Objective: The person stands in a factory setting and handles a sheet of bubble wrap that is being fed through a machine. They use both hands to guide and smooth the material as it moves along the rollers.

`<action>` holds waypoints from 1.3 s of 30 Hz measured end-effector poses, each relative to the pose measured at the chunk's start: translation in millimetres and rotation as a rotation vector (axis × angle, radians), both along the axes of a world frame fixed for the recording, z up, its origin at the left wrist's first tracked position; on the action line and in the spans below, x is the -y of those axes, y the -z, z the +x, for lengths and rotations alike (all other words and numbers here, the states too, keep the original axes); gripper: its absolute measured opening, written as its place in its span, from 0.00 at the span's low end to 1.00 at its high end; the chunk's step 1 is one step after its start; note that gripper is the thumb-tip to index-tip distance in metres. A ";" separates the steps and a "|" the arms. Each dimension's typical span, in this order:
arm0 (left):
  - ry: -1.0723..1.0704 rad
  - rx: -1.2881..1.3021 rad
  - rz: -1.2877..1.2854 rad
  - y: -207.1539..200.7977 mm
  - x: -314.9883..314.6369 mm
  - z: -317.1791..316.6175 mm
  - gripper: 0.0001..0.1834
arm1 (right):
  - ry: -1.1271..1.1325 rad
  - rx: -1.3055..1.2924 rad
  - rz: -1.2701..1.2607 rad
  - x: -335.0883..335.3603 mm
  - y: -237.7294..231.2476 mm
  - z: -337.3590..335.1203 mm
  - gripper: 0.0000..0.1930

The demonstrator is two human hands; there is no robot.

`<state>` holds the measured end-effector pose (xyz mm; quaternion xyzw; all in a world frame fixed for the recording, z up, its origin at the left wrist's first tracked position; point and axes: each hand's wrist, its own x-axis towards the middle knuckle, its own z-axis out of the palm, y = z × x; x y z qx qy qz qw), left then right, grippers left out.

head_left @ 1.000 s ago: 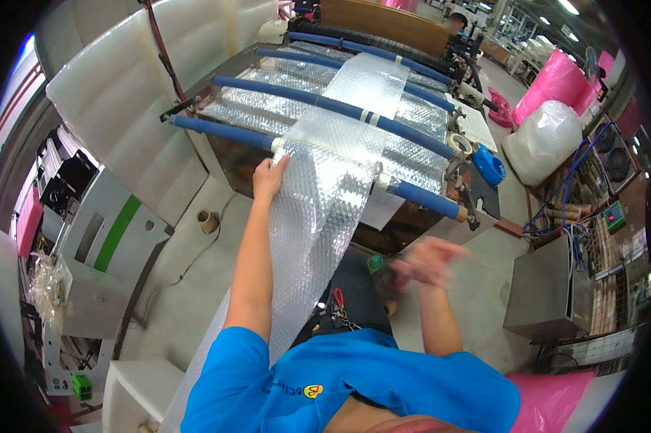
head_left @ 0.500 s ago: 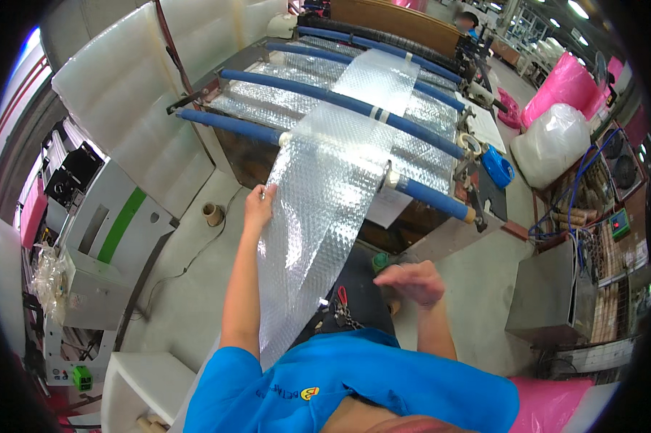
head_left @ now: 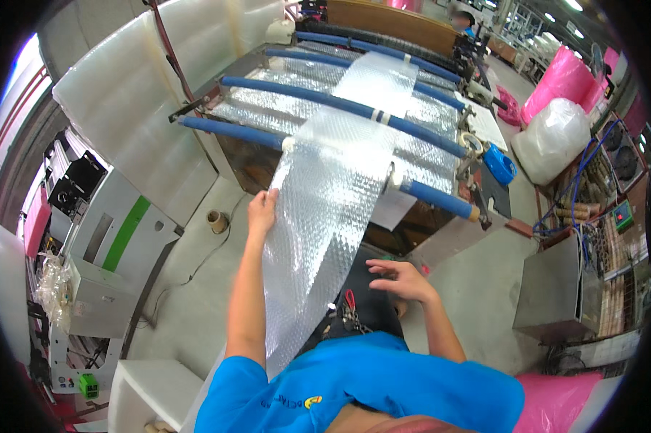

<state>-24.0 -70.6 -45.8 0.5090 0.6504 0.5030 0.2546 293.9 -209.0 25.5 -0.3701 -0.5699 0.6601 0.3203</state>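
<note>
1. Left grip (head_left: 261, 213) pinches the bubble wrap (head_left: 325, 209) by its left edge; right grip (head_left: 405, 281) is empty, fingers spread.
2. Wrap already lies over the front roller (head_left: 228, 131), between its ends; its lower end is hidden.

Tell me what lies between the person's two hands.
In the head view, clear bubble wrap spans most of the way from the left hand to the right hand, then a bit of dark trousers.
</note>
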 end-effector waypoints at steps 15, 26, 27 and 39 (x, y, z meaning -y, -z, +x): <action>-0.217 -0.083 -0.044 42.1 90.3 2.8 0.24 | 0.458 0.301 0.057 -12.4 67.3 -55.4 0.27; -0.274 -0.168 -0.063 8.9 102.6 -13.1 0.19 | 0.530 0.023 -0.044 -2.8 105.4 -113.6 0.20; -0.271 -0.173 -0.057 16.8 101.4 -10.9 0.19 | 0.545 0.040 -0.055 -2.7 108.8 -111.9 0.20; -0.247 -0.430 -0.136 116.5 67.8 12.9 0.18 | 0.600 0.244 0.098 -35.2 184.7 -92.2 0.18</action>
